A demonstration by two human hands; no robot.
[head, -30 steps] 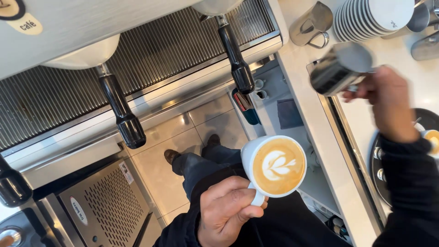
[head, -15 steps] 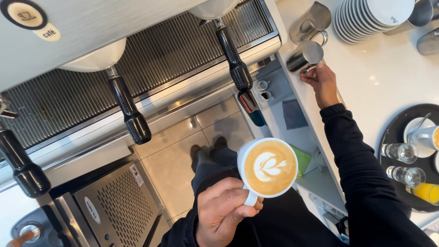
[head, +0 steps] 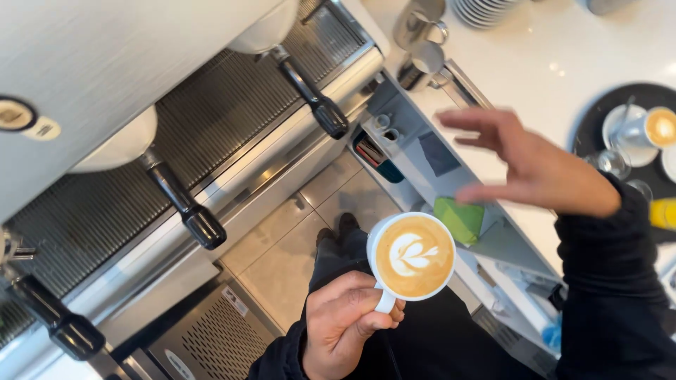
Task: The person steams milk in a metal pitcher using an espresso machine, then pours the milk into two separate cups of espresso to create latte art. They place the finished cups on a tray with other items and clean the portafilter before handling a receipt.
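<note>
Your left hand (head: 345, 327) is at about 6 o'clock in the view, and its fingers (head: 377, 320) are closed on the small handle of a white cup (head: 412, 257). The cup stands upright in the air above the floor (head: 296, 246), just at 1 o'clock from the hand, and it is full of coffee with a white leaf pattern on top. The handle itself is mostly hidden inside your grip.

Your right hand (head: 535, 169) is at about 2 o'clock from the cup, well apart from it, with the fingers spread wide and holding nothing. It is blurred, so the fingertips are hard to make out. It hovers over the edge of the white table (head: 563, 63).

At 12 o'clock from this hand, two metal milk jugs (head: 422, 42) stand on the table; the upper one is cut off by the frame. At 3 o'clock, a dark round tray (head: 598, 123) carries a second cup of coffee (head: 658, 127) and some glasses, partly cut off. The big espresso machine (head: 141, 105) fills the left side, with black handles hanging down. A green thing (head: 461, 218) lies on a shelf just beside the cup; I cannot tell what it is.
</note>
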